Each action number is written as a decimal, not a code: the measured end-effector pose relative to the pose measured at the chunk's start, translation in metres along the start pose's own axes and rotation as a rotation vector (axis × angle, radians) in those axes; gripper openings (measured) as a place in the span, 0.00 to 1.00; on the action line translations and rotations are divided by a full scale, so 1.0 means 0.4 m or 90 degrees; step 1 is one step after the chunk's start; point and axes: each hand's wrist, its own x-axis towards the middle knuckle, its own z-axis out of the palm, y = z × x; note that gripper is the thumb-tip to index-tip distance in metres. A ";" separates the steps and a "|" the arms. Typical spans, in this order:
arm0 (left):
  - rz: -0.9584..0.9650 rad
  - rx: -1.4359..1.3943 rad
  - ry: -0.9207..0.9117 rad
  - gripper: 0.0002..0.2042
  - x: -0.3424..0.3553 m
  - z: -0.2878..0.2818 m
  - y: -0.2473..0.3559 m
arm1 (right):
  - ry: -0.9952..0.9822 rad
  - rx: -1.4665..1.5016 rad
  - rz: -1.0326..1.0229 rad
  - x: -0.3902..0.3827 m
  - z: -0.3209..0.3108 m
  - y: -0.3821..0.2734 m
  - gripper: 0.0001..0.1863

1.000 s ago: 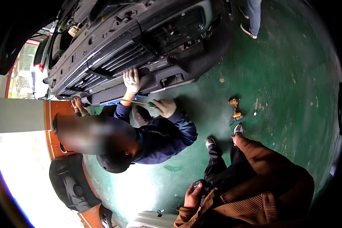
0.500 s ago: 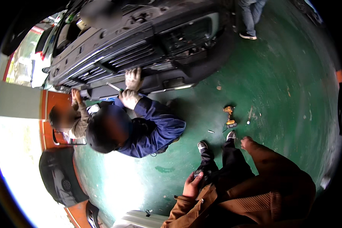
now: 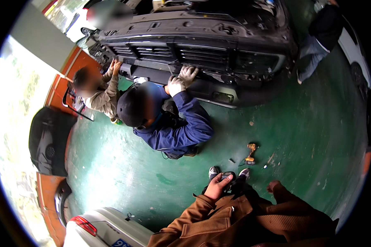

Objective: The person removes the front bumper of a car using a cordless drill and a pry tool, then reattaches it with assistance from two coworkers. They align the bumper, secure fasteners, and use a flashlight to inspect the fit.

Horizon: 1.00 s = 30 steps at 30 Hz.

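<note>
My left hand [image 3: 217, 188] is closed around a small dark handheld device [image 3: 228, 175], held in front of my body above my shoes. My right hand [image 3: 273, 186] hangs low at my right side, apart from the things on the floor. It is small and dark here, and its fingers do not show clearly. Nearest to it on the green floor lie a yellow and black cordless drill [image 3: 250, 154] and a thin rod-like tool [image 3: 269, 159]. Beside the drill rests a small metal piece [image 3: 231, 160], perhaps a socket.
A co-worker in blue [image 3: 175, 133] reaches with gloved hands [image 3: 181, 81] to the dark car front [image 3: 202, 53]. Another person [image 3: 101, 96] crouches left of them. A third person [image 3: 319, 39] stands far right, near a white car [image 3: 350, 53]. A white car's rear [image 3: 107, 228] stands lower left.
My view has swung, so the car front appears further right and more level. My left hand has raised the dark device. The third person now shows more fully at the far right.
</note>
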 end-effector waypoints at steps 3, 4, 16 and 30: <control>0.027 -0.036 0.003 0.17 -0.020 -0.010 0.011 | -0.289 0.070 0.042 -0.081 -0.028 -0.075 0.08; 0.035 -0.052 0.004 0.18 -0.031 -0.017 0.015 | -0.153 0.047 0.005 -0.120 -0.015 -0.092 0.08; 0.146 -0.232 0.142 0.16 -0.094 -0.245 -0.138 | 0.096 -0.456 -0.256 -0.612 0.212 -0.499 0.12; 0.207 -0.219 0.148 0.13 -0.107 -0.270 -0.107 | -0.081 -0.581 -0.364 -0.740 0.541 -0.500 0.15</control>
